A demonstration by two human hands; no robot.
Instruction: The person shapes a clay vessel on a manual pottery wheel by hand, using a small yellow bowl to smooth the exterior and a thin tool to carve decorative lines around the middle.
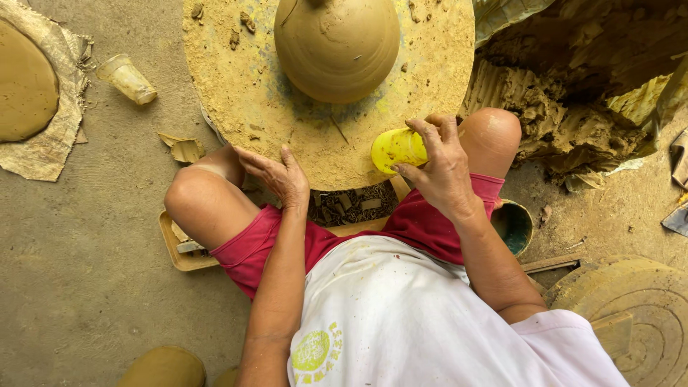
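Observation:
I sit at a round potter's wheel (258,107) dusted with sandy clay crumbs. A rounded brown clay pot (337,46) stands on it near the far side. My left hand (276,175) rests flat on the wheel's near edge, fingers spread, holding nothing. My right hand (437,161) grips a yellow plastic cup (396,149) lying on its side at the wheel's near right edge. My knees flank the wheel, in red shorts.
A heap of raw clay (573,107) lies right of the wheel. A flat clay disc on cloth (25,86) and a tipped plastic cup (127,79) lie at left. A wooden tray (179,251) sits under my left leg, a teal bucket (514,226) and a ringed disc (645,315) at right.

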